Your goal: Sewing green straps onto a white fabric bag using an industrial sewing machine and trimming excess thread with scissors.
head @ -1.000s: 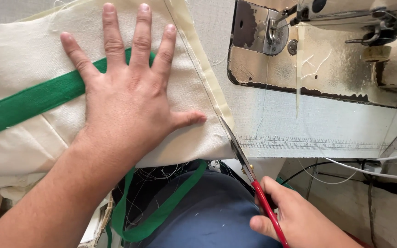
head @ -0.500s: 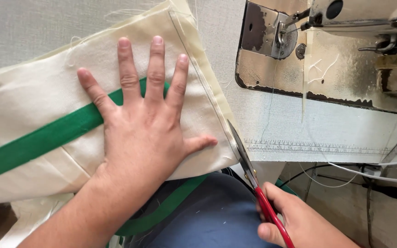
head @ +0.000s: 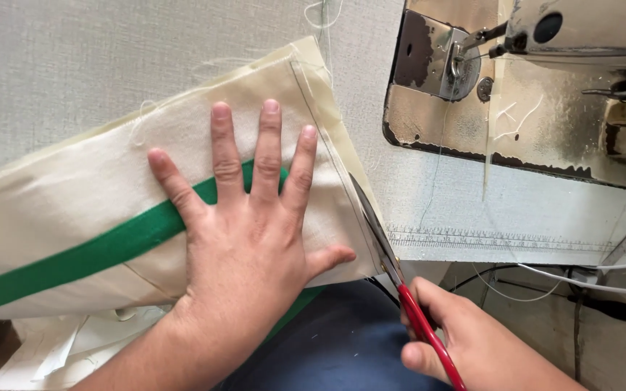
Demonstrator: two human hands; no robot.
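We press our left hand (head: pixel 248 246) flat on a cream fabric piece (head: pixel 96 210) that lies across the pale grey worktop (head: pixel 74 65). The fingers (head: pixel 266 152) of that hand are spread wide, palm down, and they cross a green band (head: pixel 88 257) that runs along the fabric from the lower left up toward the middle. The thumb points right, near the fabric's stitched right edge.

Our right hand (head: pixel 472 344) sits at the bottom right, just off the front edge of the worktop, with its fingers curled closed around the red handles of a pair of scissors (head: pixel 393 264). The grey blades reach up and to the left along the fabric's right edge, right against the seam margin; we cannot tell whether the blades are parted or closed on the cloth.

To the upper right stands a worn cream sewing machine (head: pixel 545 94), with its metal needle plate (head: pixel 432 54) well apart from the fabric. Loose threads (head: pixel 498 119) hang over its base. A printed ruler strip (head: pixel 494 239) runs along the worktop's front edge below the machine.
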